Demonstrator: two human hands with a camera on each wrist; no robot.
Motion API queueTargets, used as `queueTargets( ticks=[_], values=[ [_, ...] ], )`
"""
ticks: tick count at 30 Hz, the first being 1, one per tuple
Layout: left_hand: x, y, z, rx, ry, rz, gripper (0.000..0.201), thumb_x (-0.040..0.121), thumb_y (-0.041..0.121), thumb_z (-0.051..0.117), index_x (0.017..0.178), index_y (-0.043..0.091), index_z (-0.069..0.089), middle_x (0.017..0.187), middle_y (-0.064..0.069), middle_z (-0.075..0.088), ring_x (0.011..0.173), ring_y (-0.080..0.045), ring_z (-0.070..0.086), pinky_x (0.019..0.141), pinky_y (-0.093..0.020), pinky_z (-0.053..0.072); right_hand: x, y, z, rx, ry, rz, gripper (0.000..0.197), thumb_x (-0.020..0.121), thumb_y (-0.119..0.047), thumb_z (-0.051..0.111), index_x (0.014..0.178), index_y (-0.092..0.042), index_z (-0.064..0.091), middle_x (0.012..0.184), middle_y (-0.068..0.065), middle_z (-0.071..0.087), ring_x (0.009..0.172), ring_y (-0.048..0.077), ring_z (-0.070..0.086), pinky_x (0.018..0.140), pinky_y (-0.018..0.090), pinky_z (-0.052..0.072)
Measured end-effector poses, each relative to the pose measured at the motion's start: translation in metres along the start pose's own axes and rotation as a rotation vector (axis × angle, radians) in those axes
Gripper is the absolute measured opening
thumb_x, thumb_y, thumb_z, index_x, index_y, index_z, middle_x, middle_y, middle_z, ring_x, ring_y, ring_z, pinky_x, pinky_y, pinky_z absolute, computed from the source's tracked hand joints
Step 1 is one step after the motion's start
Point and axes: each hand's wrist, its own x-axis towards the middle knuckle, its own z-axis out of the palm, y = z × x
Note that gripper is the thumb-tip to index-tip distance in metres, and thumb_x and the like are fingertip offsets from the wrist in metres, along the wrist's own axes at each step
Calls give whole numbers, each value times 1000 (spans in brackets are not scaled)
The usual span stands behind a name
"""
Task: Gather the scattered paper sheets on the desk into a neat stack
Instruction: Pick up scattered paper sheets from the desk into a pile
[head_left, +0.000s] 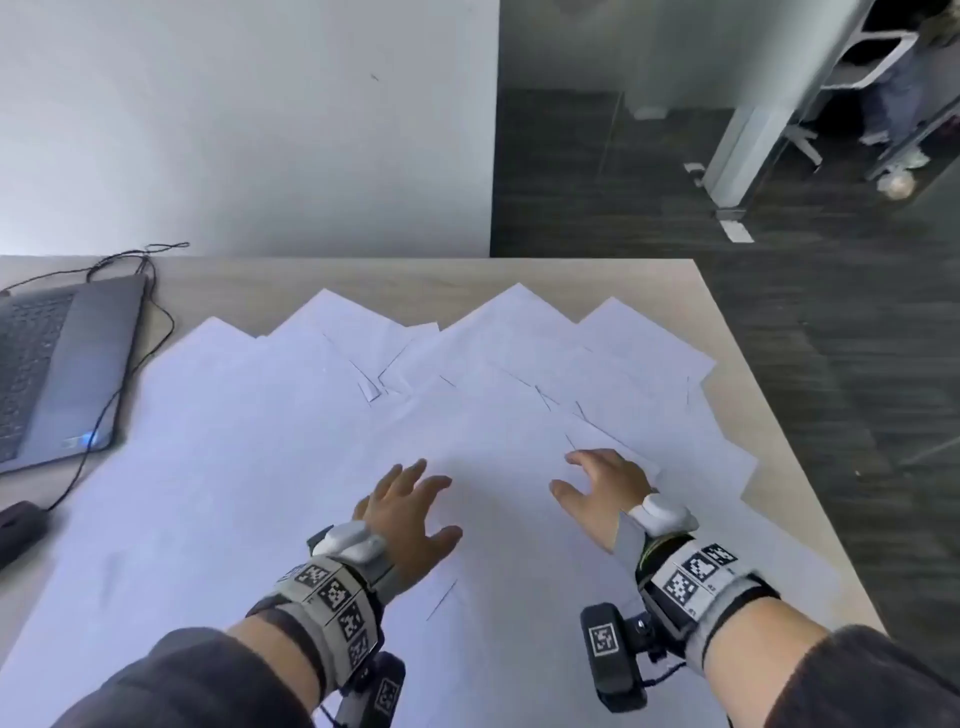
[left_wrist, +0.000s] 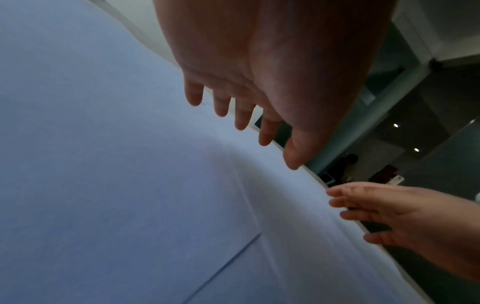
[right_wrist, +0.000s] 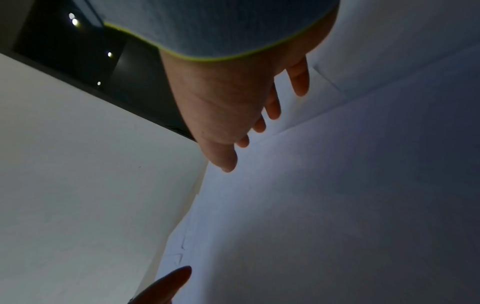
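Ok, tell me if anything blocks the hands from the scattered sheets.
Nothing visible does. The left hand and right hand are spread open directly over the paper sheets; the laptop sits off to the left.

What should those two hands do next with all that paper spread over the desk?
Probably lower both palms onto the sheets and sweep inward. The left hand and right hand are spread open above the middle of the paper sheets, holding nothing, while the sheets lie fanned and overlapping across the desk, none of them stacked yet.
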Motion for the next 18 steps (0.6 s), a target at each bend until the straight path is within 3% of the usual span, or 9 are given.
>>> queueTargets(
  ticks=[2, 6, 12, 18],
  values=[
    [5, -5, 19, 95, -51, -18, 81, 86, 71, 49, 155, 49, 13, 169, 13, -10, 156, -17, -16, 126, -47, 2, 6, 11, 13, -85, 3, 0, 68, 89, -68, 44, 149, -37, 34, 161, -9, 27, 148, 19, 25, 114, 45, 31],
    [10, -16, 54, 153, -11, -37, 96, 79, 83, 43, 156, 49, -4, 167, 9, -24, 153, -21, -27, 124, -50, -9, 10, 30, 47, -225, 71, -29, 83, 81, -79, 36, 153, -41, 21, 168, -5, 3, 155, 17, 1, 121, 48, 18],
    [10, -17, 53, 63, 43, -43, 87, 75, 77, 34, 155, 54, 7, 168, 14, -19, 153, -14, -27, 123, -47, -13, 6, 35, 65, -247, 185, -64, 75, 88, -73, 36, 153, -46, 14, 168, -10, -8, 154, 14, -10, 122, 48, 1],
    [1, -21, 47, -137, 110, 30, 79, 75, 74, 36, 151, 55, 25, 168, 20, 0, 154, -6, -17, 124, -42, -11, 2, 40, 63, -150, 268, -114, 62, 91, -64, 43, 148, -46, 29, 167, -15, 7, 154, 9, -1, 123, 45, 2]
  ],
)
